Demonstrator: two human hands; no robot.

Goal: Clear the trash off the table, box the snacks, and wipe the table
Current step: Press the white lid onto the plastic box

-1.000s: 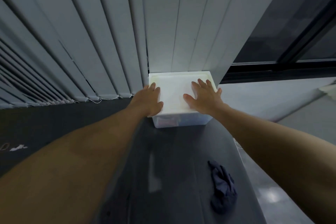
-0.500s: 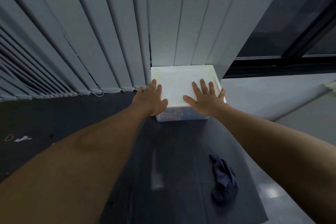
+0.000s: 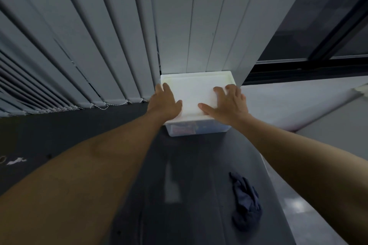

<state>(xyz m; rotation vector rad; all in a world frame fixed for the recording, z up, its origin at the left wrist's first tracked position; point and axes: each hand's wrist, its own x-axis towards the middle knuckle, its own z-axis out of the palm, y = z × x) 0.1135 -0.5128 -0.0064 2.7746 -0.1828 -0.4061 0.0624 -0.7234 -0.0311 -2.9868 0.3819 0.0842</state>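
Two hands press the white lid (image 3: 193, 89), grasping nothing: left hand (image 3: 164, 103) flat, right hand (image 3: 229, 105) slightly bent.

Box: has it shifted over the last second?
No. The box still sits against the blinds, its left edge at the same slat gap.

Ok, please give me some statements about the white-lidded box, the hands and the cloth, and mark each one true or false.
1. Both the left hand and the right hand rest on the flat white lid of the clear plastic box. True.
2. The box stands open. False: the lid covers it.
3. The crumpled dark blue cloth lies on the dark table, nearer the person than the box. True.
4. The right hand holds the cloth. False: nothing touches the cloth.
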